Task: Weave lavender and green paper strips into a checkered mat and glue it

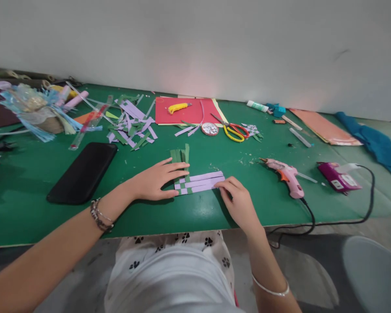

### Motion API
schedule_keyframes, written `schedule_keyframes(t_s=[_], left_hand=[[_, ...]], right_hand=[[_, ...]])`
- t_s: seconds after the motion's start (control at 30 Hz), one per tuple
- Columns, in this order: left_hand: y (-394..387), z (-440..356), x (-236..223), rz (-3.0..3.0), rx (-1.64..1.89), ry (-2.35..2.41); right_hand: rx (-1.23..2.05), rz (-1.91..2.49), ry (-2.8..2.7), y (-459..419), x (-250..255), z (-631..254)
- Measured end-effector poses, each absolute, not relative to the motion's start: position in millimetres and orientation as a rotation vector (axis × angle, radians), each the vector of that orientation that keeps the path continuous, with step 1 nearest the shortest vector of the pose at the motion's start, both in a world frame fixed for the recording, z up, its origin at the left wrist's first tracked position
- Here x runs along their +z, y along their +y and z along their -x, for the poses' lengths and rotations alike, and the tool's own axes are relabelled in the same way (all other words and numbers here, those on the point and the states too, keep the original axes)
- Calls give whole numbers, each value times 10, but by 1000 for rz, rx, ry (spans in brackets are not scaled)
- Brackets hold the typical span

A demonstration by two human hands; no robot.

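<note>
On the green table (143,217) lies a small weave of purple paper strips (202,181) and green paper strips (179,155). The purple strips run sideways and the green ones stick out toward the back. My left hand (158,179) rests with fingers spread over the woven left end, hiding part of it. At the right end, my right hand (237,198) pinches the tip of a purple strip between thumb and fingers.
A black phone (83,173) lies left of my left hand. Behind are paper scraps (133,124), a yellow cutter (179,107) on red paper (195,116), and scissors (231,129). A pink glue gun (286,174), its cord, and a purple power adapter (339,177) lie right.
</note>
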State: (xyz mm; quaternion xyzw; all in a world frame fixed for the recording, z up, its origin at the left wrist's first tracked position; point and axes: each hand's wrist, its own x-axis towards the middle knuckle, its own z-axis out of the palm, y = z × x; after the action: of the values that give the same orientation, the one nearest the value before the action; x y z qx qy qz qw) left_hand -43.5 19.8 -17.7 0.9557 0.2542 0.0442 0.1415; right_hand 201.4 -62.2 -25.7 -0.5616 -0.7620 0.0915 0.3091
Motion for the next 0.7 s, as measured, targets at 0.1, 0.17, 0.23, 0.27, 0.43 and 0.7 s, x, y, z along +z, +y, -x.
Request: schedule_keyframes(t_s=[0.1, 0.17, 0.23, 0.27, 0.43, 0.7], left_hand=[[212, 438, -192, -2761, 118, 738], [221, 441, -201, -2761, 116, 743], [225, 440, -204, -2762, 121, 741], [225, 439, -203, -2762, 124, 738], [215, 426, -195, -2767, 118, 745], [217, 425, -207, -2774, 72, 774]], right_hand=[[249, 1488, -2020, -626, -254, -2010], [258, 1497, -2022, -630, -248, -2008], [263, 1509, -2020, -636, -245, -2005], [263, 1514, -2018, -639, -245, -2003], [239, 1516, -2026, -646, -257, -1995], [177, 1543, -2071, -663, -259, -1974]])
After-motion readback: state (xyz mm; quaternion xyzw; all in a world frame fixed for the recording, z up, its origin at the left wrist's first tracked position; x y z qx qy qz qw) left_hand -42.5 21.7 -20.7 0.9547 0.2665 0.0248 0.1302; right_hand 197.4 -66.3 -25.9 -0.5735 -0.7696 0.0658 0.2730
